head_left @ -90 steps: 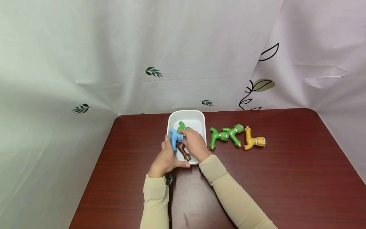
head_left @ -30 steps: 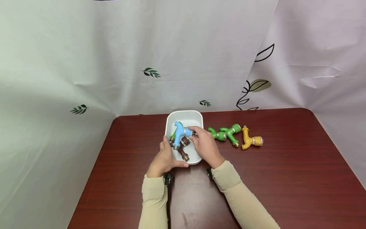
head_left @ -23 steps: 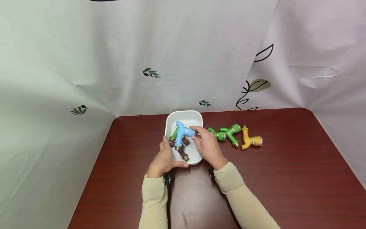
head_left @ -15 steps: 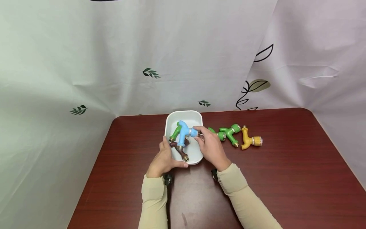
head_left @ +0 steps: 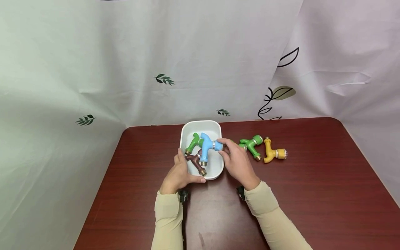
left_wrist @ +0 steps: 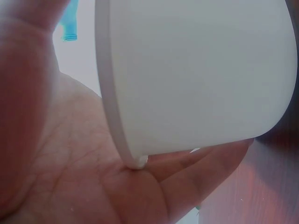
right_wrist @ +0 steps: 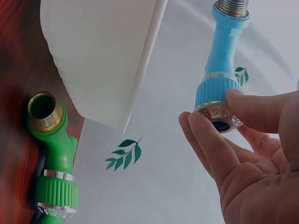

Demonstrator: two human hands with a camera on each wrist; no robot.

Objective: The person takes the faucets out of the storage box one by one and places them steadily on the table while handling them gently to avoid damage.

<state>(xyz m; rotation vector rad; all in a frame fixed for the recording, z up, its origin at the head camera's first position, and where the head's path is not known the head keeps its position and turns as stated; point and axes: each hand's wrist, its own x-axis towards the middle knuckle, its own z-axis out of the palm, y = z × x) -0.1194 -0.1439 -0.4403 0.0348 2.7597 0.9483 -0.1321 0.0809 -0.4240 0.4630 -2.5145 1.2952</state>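
Observation:
My right hand (head_left: 239, 161) pinches a blue tap (head_left: 205, 146) by its ribbed knob, over the right half of a white plastic tray (head_left: 216, 168). The right wrist view shows thumb and fingers round the knob end, the threaded end of the blue tap (right_wrist: 222, 60) pointing up and away. My left hand (head_left: 178, 173) holds the tray's near left corner, thumb along the front and fingers along the left side. In the left wrist view, the tray wall (left_wrist: 196, 79) lies between thumb and fingers. Inside the tray are a green tap (head_left: 193, 143) and a brown tap (head_left: 195, 161).
To the tray's right, a green tap (head_left: 251, 143) and a yellow tap (head_left: 271, 152) lie on the dark red table (head_left: 312, 194). Another green tap (head_left: 243, 147) is mostly hidden behind my right hand. A pale cloth (head_left: 200, 69) with leaf prints hangs behind the table.
My right hand has drawn the blue tap up and rightward from the tray's left side, uncovering more of the brown and green taps. My left hand has stayed at the corner.

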